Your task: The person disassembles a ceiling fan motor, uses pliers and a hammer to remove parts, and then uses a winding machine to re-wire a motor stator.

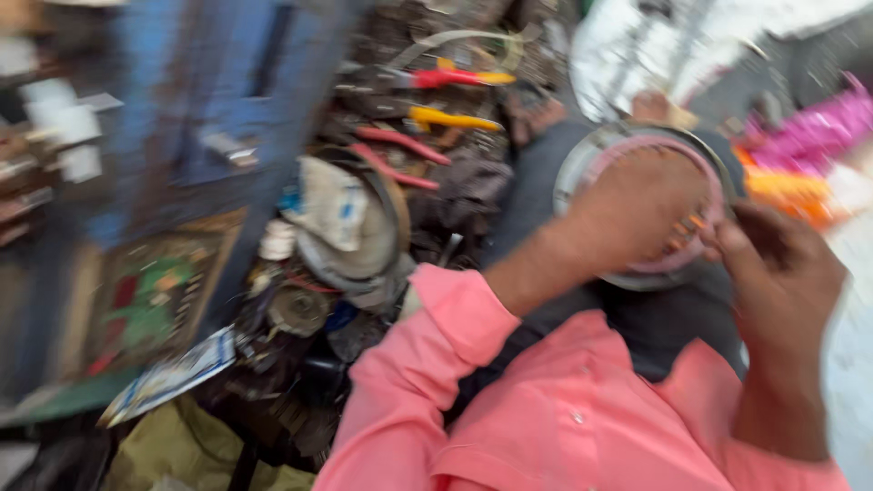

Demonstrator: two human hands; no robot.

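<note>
I see the round metal ring part (582,164) resting on the lap directly under my left hand (637,209), which covers it with fingers curled, while my right hand (782,273) pinches its right rim.

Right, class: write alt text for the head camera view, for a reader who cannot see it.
A person in a pink shirt works both hands, left hand and right hand, on a round metal part with a pink ring held in the lap. To the left, blurred, lie red and yellow handled pliers among metal scrap.
</note>
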